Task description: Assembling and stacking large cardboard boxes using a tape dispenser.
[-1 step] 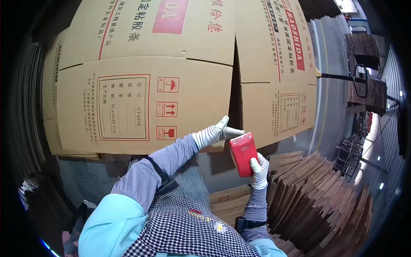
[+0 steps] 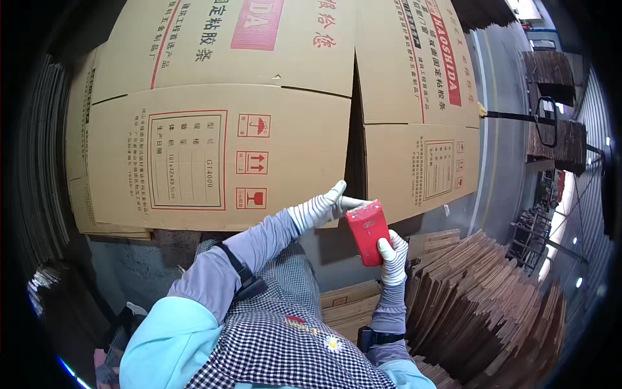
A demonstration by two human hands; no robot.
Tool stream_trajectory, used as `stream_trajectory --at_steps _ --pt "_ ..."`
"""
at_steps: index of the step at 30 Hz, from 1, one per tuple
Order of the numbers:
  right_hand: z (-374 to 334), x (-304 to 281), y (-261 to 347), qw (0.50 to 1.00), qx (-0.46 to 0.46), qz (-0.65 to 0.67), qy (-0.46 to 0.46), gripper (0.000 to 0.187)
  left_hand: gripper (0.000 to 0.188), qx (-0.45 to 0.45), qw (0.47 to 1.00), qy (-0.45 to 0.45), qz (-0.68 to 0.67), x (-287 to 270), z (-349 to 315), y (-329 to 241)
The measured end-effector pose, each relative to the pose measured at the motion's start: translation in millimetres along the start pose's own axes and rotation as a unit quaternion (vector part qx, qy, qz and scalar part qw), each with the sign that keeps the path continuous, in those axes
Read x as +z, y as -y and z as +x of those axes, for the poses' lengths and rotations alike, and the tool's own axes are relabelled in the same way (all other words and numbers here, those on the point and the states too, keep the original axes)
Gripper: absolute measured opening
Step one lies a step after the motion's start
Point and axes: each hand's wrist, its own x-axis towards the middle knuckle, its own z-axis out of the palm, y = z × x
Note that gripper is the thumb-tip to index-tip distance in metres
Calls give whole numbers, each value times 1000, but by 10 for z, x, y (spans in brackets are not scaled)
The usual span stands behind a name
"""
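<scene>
My right hand point(image 2: 392, 258), in a striped white glove, holds a red tape dispenser point(image 2: 369, 235) with a serrated edge on top. Its thumb presses on the red face; the other fingers are mostly hidden behind. My left hand point(image 2: 324, 205), gloved alike, is at the dispenser's upper left corner. The thumb points up, and a stretched finger reaches to the toothed edge, its tip partly covered. Just beyond both hands lies a large printed brown carton point(image 2: 311, 142), flat side up. A dark gap separates it from a second carton point(image 2: 395, 155) on the right.
Stacks of flat cardboard point(image 2: 479, 292) stand close at my right, with more sheets point(image 2: 350, 308) low in front of me. Another stack point(image 2: 52, 142) rises at the far left. A black-handled cart point(image 2: 547, 123) stands beyond the right carton.
The view has shifted very slightly. My left hand and the top of the dispenser sit a touch further left; the hold on the dispenser is the same.
</scene>
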Motion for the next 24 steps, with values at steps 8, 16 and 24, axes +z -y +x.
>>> stream_trajectory --at_steps 8,16,24 --pt "139 16 77 957 -166 -187 147 35 50 105 972 -209 32 377 -437 375" --pt "355 596 113 932 -119 -212 269 38 41 243 899 -359 58 245 -1105 550" --pt "498 1636 -2 726 -164 -573 345 61 23 479 416 -770 72 -530 -3065 610"
